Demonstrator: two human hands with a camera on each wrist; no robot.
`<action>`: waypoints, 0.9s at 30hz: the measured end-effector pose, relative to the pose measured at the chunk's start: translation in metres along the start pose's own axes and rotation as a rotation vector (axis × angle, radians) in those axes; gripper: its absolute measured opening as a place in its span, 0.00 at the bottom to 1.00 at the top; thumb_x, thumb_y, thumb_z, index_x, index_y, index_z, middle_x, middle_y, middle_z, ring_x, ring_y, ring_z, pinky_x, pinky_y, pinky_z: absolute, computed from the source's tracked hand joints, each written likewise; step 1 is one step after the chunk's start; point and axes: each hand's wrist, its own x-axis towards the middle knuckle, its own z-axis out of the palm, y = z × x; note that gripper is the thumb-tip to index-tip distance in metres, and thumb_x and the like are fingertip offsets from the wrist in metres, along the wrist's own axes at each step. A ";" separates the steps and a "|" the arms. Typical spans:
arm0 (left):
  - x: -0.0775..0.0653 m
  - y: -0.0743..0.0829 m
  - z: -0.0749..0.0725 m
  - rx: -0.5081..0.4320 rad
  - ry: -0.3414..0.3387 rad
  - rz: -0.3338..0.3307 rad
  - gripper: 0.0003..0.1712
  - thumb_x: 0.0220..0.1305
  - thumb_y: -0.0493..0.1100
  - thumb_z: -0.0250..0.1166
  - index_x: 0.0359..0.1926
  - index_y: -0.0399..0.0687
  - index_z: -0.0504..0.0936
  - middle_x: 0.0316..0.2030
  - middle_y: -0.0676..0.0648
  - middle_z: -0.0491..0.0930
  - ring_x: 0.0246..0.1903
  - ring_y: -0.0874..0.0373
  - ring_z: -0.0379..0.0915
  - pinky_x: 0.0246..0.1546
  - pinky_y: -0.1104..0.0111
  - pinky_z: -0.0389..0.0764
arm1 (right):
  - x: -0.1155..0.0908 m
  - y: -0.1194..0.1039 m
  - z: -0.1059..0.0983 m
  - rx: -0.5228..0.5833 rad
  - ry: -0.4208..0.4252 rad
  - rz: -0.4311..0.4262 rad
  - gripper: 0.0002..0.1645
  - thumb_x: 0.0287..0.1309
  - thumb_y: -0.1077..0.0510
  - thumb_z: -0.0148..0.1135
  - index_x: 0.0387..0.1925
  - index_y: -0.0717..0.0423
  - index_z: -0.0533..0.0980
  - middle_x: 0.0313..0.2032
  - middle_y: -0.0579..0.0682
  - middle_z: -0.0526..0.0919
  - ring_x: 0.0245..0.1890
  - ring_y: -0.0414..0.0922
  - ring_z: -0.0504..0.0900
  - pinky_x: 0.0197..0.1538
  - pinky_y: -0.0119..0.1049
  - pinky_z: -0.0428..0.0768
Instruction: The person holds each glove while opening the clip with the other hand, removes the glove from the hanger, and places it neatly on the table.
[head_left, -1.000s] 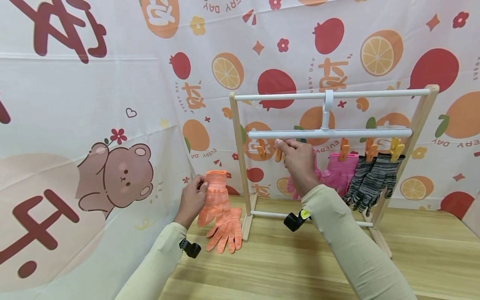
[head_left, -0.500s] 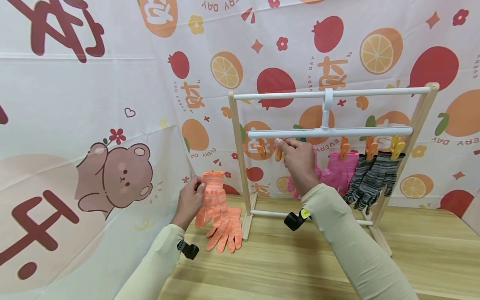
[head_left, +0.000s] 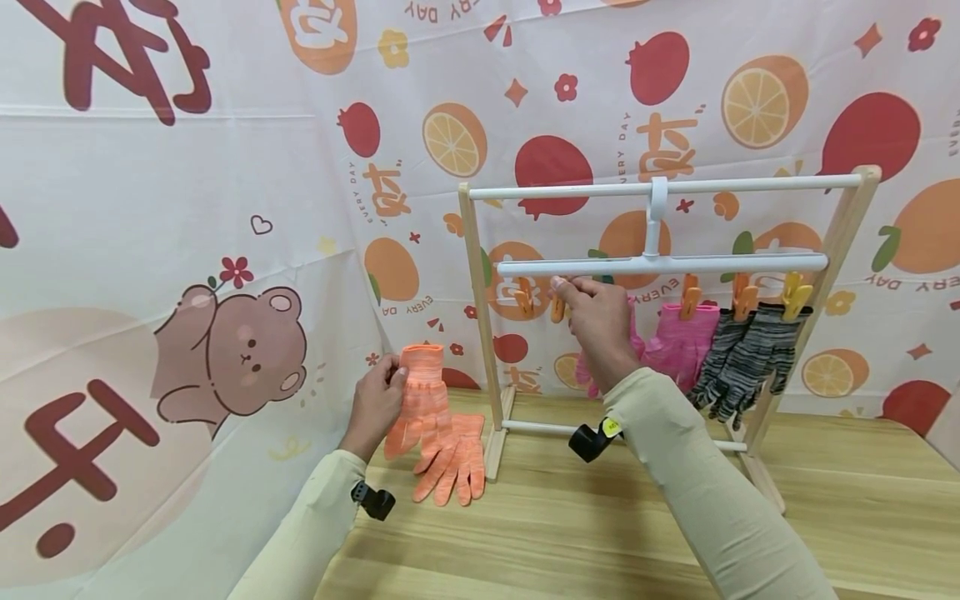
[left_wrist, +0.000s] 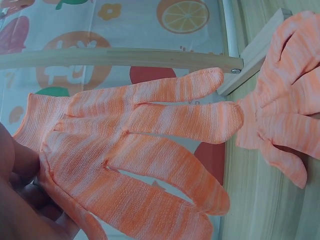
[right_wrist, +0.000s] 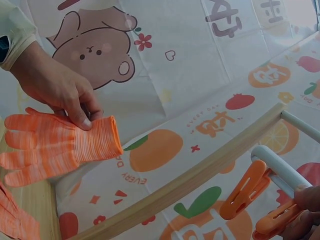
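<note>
An orange-and-white striped knit glove (head_left: pixel 422 400) hangs from my left hand (head_left: pixel 375 404), which pinches it near the cuff, fingers pointing down. In the left wrist view, the held glove (left_wrist: pixel 135 150) spreads across the middle. A matching orange glove (head_left: pixel 453 467) lies on the table below it. My right hand (head_left: pixel 602 325) is up under the white hanger bar (head_left: pixel 660 265), pinching an orange clothespin (right_wrist: pixel 275 220) that hangs there. Beside that clothespin hangs another orange clothespin (right_wrist: pixel 245 190), with nothing in it. Part of the right fingers is hidden behind the clip.
Pink gloves (head_left: pixel 682 342) and grey-black gloves (head_left: pixel 757 358) hang from clips on the hanger's right side. The hanger hooks on a wooden rack (head_left: pixel 847 233) standing on the wooden table (head_left: pixel 570 533). Printed cloth (head_left: pixel 315 192) walls the back and left.
My left hand has shifted slightly left with the orange glove, turning its face more toward the head camera. The right hand stays in place at the clothespin.
</note>
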 end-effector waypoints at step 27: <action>-0.007 -0.017 -0.012 0.015 -0.017 -0.016 0.09 0.80 0.42 0.52 0.42 0.43 0.75 0.26 0.46 0.68 0.25 0.52 0.64 0.29 0.61 0.66 | -0.002 0.002 -0.001 0.007 -0.019 -0.021 0.18 0.68 0.46 0.65 0.49 0.52 0.87 0.34 0.51 0.77 0.23 0.42 0.66 0.27 0.32 0.65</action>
